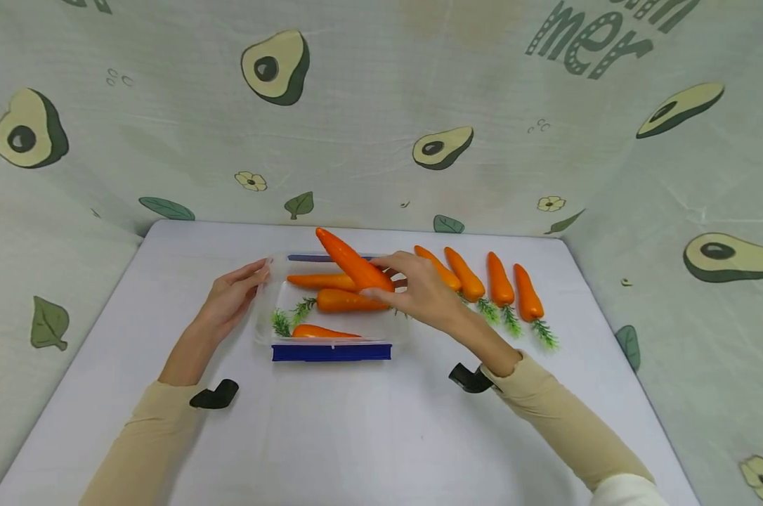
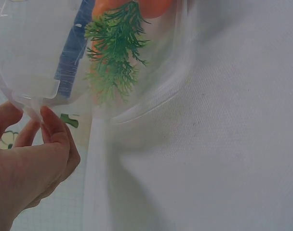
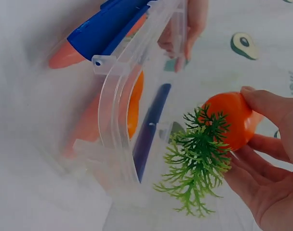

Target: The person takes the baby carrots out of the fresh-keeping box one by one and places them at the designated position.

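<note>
A clear plastic box (image 1: pixel 332 320) with blue clip strips stands on the white table. Inside it lie three carrots, among them a middle carrot (image 1: pixel 350 301) and a front carrot (image 1: pixel 323 331). My right hand (image 1: pixel 422 289) grips another carrot (image 1: pixel 351 257) by its thick end, tilted above the box. In the right wrist view green fronds (image 3: pixel 197 163) hang from that carrot (image 3: pixel 235 118), between thumb and fingers. At the box's left side, my left hand (image 1: pixel 231 299) pinches its rim, as the left wrist view shows at the fingertips (image 2: pixel 49 118).
Several carrots (image 1: pixel 498 281) with green tops lie in a row on the table (image 1: pixel 331 436), right of the box. Behind the table hangs a pale cloth (image 1: pixel 356 126) printed with avocados. Black wrist straps (image 1: pixel 216 394) sit on both sleeves.
</note>
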`<state>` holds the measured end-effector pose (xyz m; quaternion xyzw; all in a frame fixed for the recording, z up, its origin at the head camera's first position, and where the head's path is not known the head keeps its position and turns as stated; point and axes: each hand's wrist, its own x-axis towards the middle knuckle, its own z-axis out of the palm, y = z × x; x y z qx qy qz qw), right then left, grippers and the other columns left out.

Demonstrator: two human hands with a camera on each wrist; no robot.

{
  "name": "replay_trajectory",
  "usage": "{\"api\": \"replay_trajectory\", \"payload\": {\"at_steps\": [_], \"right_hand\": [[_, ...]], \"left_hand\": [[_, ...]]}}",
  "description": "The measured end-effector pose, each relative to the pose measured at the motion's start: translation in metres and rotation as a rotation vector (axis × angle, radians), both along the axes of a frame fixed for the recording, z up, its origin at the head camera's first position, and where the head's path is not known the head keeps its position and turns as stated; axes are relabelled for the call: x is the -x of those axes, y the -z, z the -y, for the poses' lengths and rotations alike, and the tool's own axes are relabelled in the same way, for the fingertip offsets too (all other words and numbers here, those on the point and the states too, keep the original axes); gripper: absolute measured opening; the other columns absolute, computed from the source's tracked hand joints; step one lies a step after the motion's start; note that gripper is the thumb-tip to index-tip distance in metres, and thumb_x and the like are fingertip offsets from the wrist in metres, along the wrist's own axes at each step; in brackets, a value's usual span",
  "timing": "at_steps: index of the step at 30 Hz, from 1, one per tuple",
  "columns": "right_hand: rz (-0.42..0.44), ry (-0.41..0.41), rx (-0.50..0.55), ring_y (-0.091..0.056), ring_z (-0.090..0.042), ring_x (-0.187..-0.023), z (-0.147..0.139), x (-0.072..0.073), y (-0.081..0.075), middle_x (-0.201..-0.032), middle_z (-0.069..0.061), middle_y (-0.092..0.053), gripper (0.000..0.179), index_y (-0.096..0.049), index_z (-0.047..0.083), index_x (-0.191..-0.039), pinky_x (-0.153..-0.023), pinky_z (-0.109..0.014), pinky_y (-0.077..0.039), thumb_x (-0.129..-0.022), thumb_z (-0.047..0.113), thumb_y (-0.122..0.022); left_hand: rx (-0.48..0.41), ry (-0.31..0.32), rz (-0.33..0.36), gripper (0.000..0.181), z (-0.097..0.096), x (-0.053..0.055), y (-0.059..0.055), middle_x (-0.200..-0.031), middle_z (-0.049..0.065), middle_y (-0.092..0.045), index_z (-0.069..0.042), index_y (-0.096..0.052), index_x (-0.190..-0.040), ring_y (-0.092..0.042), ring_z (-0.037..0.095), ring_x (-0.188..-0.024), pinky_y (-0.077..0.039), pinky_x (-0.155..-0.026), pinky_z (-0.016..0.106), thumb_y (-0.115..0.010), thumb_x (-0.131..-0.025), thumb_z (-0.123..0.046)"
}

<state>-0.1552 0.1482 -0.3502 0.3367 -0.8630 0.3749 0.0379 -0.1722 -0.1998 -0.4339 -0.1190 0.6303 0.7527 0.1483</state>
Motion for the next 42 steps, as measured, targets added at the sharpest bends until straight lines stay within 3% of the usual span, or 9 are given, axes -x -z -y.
{"api": "replay_trajectory", "payload": {"at_steps": [7,12,16,25,34,42], "right_hand": [[0.0,0.096,0.095,-0.071,-0.021,-0.093,-0.022,-0.003,-0.004,-0.107,-0.01,-0.073,0.045,-0.071,-0.001,-0.123,-0.077,-0.032,-0.063,-0.084,0.017,-0.088],[0.013,0.227,0.084,-0.074,-0.024,-0.091,-0.04,-0.011,-0.002,-0.104,-0.01,-0.076,0.048,-0.072,0.0,-0.123,-0.077,-0.038,-0.062,-0.084,0.021,-0.089],[0.074,0.312,0.082,-0.074,-0.025,-0.094,-0.053,-0.019,0.002,-0.109,-0.012,-0.076,0.05,-0.071,0.0,-0.126,-0.076,-0.038,-0.063,-0.085,0.025,-0.088],[0.132,0.416,0.135,-0.074,-0.027,-0.096,-0.079,-0.035,0.026,-0.113,-0.012,-0.076,0.047,-0.072,0.001,-0.125,-0.076,-0.026,-0.061,-0.087,0.025,-0.086],[0.166,0.483,0.144,-0.074,-0.024,-0.095,-0.095,-0.049,0.051,-0.108,-0.011,-0.076,0.049,-0.07,0.001,-0.126,-0.08,-0.039,-0.062,-0.087,0.026,-0.085],[0.262,0.561,0.099,-0.074,-0.021,-0.092,-0.102,-0.06,0.074,-0.106,-0.008,-0.077,0.048,-0.073,0.005,-0.124,-0.079,-0.03,-0.057,-0.088,0.036,-0.083]], "left_hand": [[0.021,-0.003,0.006,0.068,0.001,0.001,0.0,-0.168,-0.001,-0.03,-0.013,-0.037,-0.16,-0.037,0.009,-0.138,-0.024,-0.122,0.026,-0.066,-0.102,-0.033],[0.031,-0.005,0.005,0.068,0.0,0.001,0.0,-0.168,-0.001,-0.029,-0.012,-0.037,-0.16,-0.038,0.009,-0.136,-0.024,-0.122,0.026,-0.066,-0.102,-0.033],[0.025,-0.011,0.012,0.069,0.001,0.001,-0.001,-0.168,-0.001,-0.029,-0.013,-0.038,-0.16,-0.038,0.008,-0.135,-0.024,-0.122,0.026,-0.067,-0.101,-0.033],[0.005,-0.015,0.018,0.07,0.003,0.001,-0.001,-0.167,-0.002,-0.03,-0.012,-0.038,-0.16,-0.04,0.007,-0.133,-0.025,-0.121,0.024,-0.069,-0.1,-0.033],[-0.019,-0.016,0.019,0.07,0.003,0.001,0.0,-0.168,-0.002,-0.029,-0.011,-0.037,-0.16,-0.041,0.005,-0.129,-0.026,-0.12,0.022,-0.068,-0.101,-0.031],[-0.022,-0.017,0.033,0.069,0.0,0.002,0.0,-0.167,-0.003,-0.03,-0.012,-0.039,-0.159,-0.041,0.005,-0.13,-0.026,-0.12,0.022,-0.069,-0.1,-0.031]]}}
